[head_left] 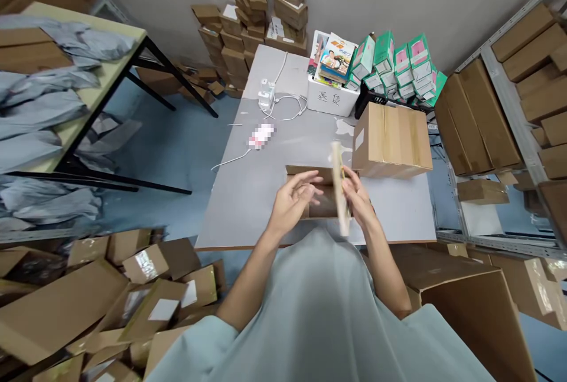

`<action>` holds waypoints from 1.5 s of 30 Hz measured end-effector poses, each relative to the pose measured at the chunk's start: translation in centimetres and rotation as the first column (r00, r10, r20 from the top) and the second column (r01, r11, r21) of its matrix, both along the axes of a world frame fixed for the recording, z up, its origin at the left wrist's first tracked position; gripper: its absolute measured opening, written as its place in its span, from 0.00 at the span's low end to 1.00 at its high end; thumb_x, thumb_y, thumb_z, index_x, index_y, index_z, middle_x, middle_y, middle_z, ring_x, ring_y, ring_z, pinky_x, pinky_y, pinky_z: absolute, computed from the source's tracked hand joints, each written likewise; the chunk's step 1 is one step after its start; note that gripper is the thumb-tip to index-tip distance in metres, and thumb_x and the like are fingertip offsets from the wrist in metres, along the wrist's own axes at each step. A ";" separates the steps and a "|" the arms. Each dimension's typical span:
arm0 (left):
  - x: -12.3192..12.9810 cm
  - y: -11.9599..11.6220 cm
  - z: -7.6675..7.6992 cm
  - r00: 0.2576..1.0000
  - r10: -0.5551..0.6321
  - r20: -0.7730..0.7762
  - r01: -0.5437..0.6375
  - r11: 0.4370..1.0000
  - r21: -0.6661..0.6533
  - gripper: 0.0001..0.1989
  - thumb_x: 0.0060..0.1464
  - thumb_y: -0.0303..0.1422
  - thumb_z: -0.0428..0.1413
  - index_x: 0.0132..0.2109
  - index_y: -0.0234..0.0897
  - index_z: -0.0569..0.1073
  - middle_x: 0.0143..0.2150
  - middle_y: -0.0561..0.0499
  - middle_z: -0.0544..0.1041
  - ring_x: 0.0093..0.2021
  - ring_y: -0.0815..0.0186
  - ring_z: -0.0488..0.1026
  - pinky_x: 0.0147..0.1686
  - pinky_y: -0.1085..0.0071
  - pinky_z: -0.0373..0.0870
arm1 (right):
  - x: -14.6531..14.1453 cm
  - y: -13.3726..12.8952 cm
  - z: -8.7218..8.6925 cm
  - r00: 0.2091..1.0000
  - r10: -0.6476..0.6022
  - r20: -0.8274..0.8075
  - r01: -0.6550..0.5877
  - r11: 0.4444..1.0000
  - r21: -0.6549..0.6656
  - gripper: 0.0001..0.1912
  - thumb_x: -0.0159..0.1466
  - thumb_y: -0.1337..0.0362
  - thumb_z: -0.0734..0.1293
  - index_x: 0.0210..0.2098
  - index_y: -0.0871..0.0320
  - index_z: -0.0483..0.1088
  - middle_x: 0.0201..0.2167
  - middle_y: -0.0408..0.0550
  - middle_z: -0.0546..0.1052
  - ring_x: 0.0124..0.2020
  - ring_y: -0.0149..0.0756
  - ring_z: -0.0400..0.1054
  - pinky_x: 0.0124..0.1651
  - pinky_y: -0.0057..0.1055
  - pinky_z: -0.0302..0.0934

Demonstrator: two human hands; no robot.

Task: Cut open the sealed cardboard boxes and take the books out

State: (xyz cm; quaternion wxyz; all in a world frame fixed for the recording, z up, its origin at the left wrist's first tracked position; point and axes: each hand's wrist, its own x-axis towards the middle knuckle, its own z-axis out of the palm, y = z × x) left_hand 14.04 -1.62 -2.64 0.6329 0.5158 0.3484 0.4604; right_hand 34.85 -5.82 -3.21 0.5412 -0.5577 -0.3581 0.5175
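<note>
A thin, pale, book-like item (339,190) stands nearly upright, blurred, in my right hand (358,196), whose fingers grip it from the right. My left hand (292,199) is raised on the other side of it, fingers apart and holding nothing. Below and between both hands, an open cardboard box (322,207) rests at the front of the grey table (248,193). My hands and the pale item hide part of the box.
A taped carton (392,140) stands right of my right hand. Behind are a white bin (332,100) of books, green-and-white boxes (403,66), and a white cabled device (266,95). Cardboard boxes (155,305) crowd the floor at left. A large open carton (469,293) is at lower right.
</note>
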 end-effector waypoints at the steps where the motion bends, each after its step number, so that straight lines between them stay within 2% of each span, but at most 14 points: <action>1: -0.2 0.0 0.1 1.000 -0.026 0.010 0.026 0.999 -0.025 0.36 0.61 0.58 0.71 0.63 0.35 0.81 0.57 0.35 0.87 0.43 0.56 0.88 0.37 0.64 0.88 | 0.4 0.1 0.1 0.995 -0.050 0.090 0.047 0.999 0.026 0.47 0.60 0.35 0.80 0.71 0.50 0.70 0.63 0.55 0.82 0.62 0.49 0.78 0.63 0.41 0.75; 7: -0.2 0.2 -1.3 0.993 0.075 -0.087 -0.085 0.990 -0.116 0.33 0.50 0.51 0.78 0.56 0.34 0.84 0.49 0.40 0.89 0.40 0.58 0.86 0.40 0.61 0.89 | 1.8 -0.4 0.4 0.952 -0.139 0.273 0.106 0.985 0.133 0.45 0.68 0.38 0.75 0.76 0.52 0.65 0.74 0.62 0.74 0.74 0.53 0.70 0.74 0.49 0.68; 12: -0.2 0.6 -0.9 0.953 0.210 -0.220 -0.168 0.966 0.198 0.19 0.68 0.44 0.66 0.57 0.36 0.84 0.50 0.42 0.89 0.45 0.59 0.86 0.46 0.63 0.85 | 2.4 -1.7 0.5 0.927 -0.103 0.360 0.057 0.989 0.136 0.43 0.73 0.42 0.72 0.80 0.53 0.61 0.66 0.61 0.81 0.65 0.52 0.77 0.72 0.54 0.69; 15: -0.4 1.1 1.0 0.887 0.338 -0.315 -0.115 0.822 0.558 0.13 0.75 0.32 0.56 0.56 0.39 0.85 0.54 0.44 0.88 0.51 0.58 0.84 0.52 0.61 0.82 | 2.9 -3.1 2.3 0.770 -0.245 0.590 0.133 0.965 0.227 0.51 0.71 0.42 0.75 0.84 0.50 0.54 0.73 0.64 0.74 0.73 0.58 0.70 0.74 0.61 0.66; 18: -0.1 1.6 2.8 0.837 0.352 -0.419 0.126 0.622 0.773 0.21 0.74 0.22 0.51 0.59 0.42 0.85 0.55 0.44 0.88 0.54 0.56 0.81 0.54 0.58 0.78 | 2.7 -4.5 4.8 0.543 -0.259 0.798 0.031 0.957 0.290 0.52 0.70 0.43 0.78 0.85 0.45 0.54 0.80 0.61 0.65 0.80 0.63 0.58 0.78 0.64 0.60; 21: 0.9 1.8 3.8 0.786 0.351 -0.509 0.320 0.473 0.821 0.23 0.73 0.19 0.49 0.61 0.40 0.84 0.55 0.43 0.88 0.55 0.54 0.80 0.51 0.57 0.76 | 1.9 -5.2 6.1 0.439 -0.021 0.898 -0.147 0.985 0.095 0.34 0.76 0.49 0.71 0.79 0.45 0.68 0.69 0.58 0.79 0.69 0.62 0.73 0.70 0.58 0.71; 24: 2.1 1.7 3.9 0.789 0.319 -0.524 0.373 0.429 0.823 0.23 0.75 0.21 0.49 0.63 0.42 0.83 0.55 0.43 0.87 0.57 0.54 0.80 0.54 0.56 0.77 | 1.5 -5.1 5.6 0.427 0.110 0.898 -0.124 0.990 -0.062 0.24 0.79 0.59 0.62 0.70 0.46 0.78 0.56 0.55 0.87 0.51 0.57 0.84 0.56 0.50 0.77; 26: 2.6 1.5 3.5 0.814 0.337 -0.473 0.298 0.456 0.838 0.23 0.76 0.23 0.50 0.66 0.46 0.82 0.58 0.43 0.86 0.62 0.54 0.80 0.61 0.53 0.77 | 1.7 -4.8 4.8 0.551 0.080 0.831 -0.066 0.996 -0.053 0.22 0.79 0.57 0.63 0.66 0.46 0.81 0.52 0.52 0.88 0.45 0.54 0.85 0.51 0.47 0.78; 29: 2.8 0.9 2.3 0.787 0.537 -0.305 -0.057 0.555 0.830 0.20 0.76 0.31 0.58 0.70 0.47 0.79 0.69 0.39 0.80 0.72 0.50 0.75 0.70 0.47 0.74 | 2.2 -4.5 3.4 0.848 -0.065 0.527 0.070 0.997 0.011 0.22 0.75 0.43 0.70 0.56 0.51 0.85 0.43 0.49 0.89 0.37 0.50 0.85 0.42 0.43 0.80; 32: 2.5 0.1 0.7 0.778 0.592 -0.210 -0.383 0.712 0.588 0.27 0.72 0.45 0.65 0.72 0.43 0.76 0.73 0.35 0.76 0.73 0.48 0.74 0.69 0.49 0.77 | 2.4 -4.4 2.2 0.964 -0.181 0.195 0.187 0.982 -0.009 0.27 0.66 0.36 0.77 0.45 0.54 0.83 0.35 0.49 0.87 0.30 0.47 0.85 0.36 0.41 0.81; 34: 2.4 -0.7 -0.2 0.885 0.426 -0.187 -0.353 0.877 0.327 0.30 0.69 0.53 0.66 0.67 0.39 0.79 0.67 0.34 0.81 0.66 0.49 0.81 0.64 0.52 0.82 | 2.3 -4.3 1.7 0.974 -0.218 0.063 0.220 0.975 -0.038 0.28 0.62 0.36 0.80 0.43 0.54 0.82 0.33 0.49 0.87 0.30 0.46 0.85 0.34 0.39 0.81; 36: 2.6 -1.4 -0.9 0.963 0.225 -0.149 -0.213 0.972 0.095 0.32 0.64 0.58 0.68 0.59 0.36 0.84 0.58 0.36 0.87 0.58 0.49 0.85 0.61 0.52 0.84 | 2.2 -4.3 1.3 0.971 -0.237 -0.010 0.236 0.970 -0.062 0.29 0.60 0.36 0.82 0.43 0.54 0.81 0.33 0.48 0.87 0.31 0.47 0.86 0.32 0.37 0.81; 41: 3.8 -2.3 -1.2 0.987 0.112 -0.113 -0.129 0.979 -0.156 0.29 0.53 0.56 0.76 0.48 0.35 0.86 0.47 0.41 0.89 0.49 0.51 0.87 0.54 0.56 0.86 | 2.2 -4.2 0.5 0.975 -0.218 -0.053 0.213 0.973 -0.088 0.28 0.60 0.38 0.82 0.44 0.54 0.80 0.34 0.49 0.87 0.35 0.49 0.88 0.33 0.36 0.80; 45: 4.5 -2.8 -0.2 0.965 0.186 -0.182 -0.198 0.979 -0.046 0.22 0.59 0.52 0.72 0.44 0.36 0.85 0.44 0.44 0.88 0.47 0.54 0.86 0.51 0.59 0.85 | 2.9 -3.6 -0.3 0.979 -0.190 -0.076 0.183 0.979 -0.090 0.28 0.61 0.37 0.81 0.43 0.54 0.79 0.33 0.48 0.86 0.33 0.44 0.86 0.31 0.33 0.77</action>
